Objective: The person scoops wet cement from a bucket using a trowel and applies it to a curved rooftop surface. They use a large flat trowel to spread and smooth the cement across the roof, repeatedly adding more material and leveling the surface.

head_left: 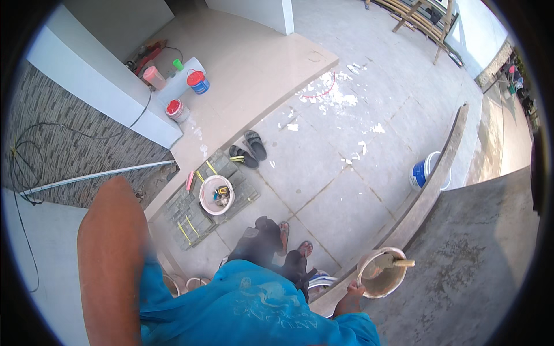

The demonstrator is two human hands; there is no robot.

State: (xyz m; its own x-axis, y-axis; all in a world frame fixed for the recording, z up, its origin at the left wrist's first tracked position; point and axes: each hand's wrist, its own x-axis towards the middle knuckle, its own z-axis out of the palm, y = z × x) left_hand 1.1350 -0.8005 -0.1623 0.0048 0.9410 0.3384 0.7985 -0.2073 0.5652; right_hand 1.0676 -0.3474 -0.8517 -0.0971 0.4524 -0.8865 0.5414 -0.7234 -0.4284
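My right hand [351, 300] grips the near rim of a round, pale bucket [401, 286] at the lower right. Grey wet mortar [381, 278] lies inside it, and a wooden handle [405, 263] sticks out over the far rim; the tool's other end is not clear. The bucket is beside a long curved plank [398, 230]; whether it rests on anything cannot be told. My bare left arm [109, 259] is raised, elbow bent, at the lower left. The left hand is outside the picture.
A tub [203, 202] of tools sits on stacked grey stone tiles [236, 193]. Black sandals [254, 147] lie by the step edge [254, 118]. Paint pails [178, 111] stand on the step. White debris [337, 95] is scattered on the floor; a white-and-blue bucket [420, 176] stands behind the plank.
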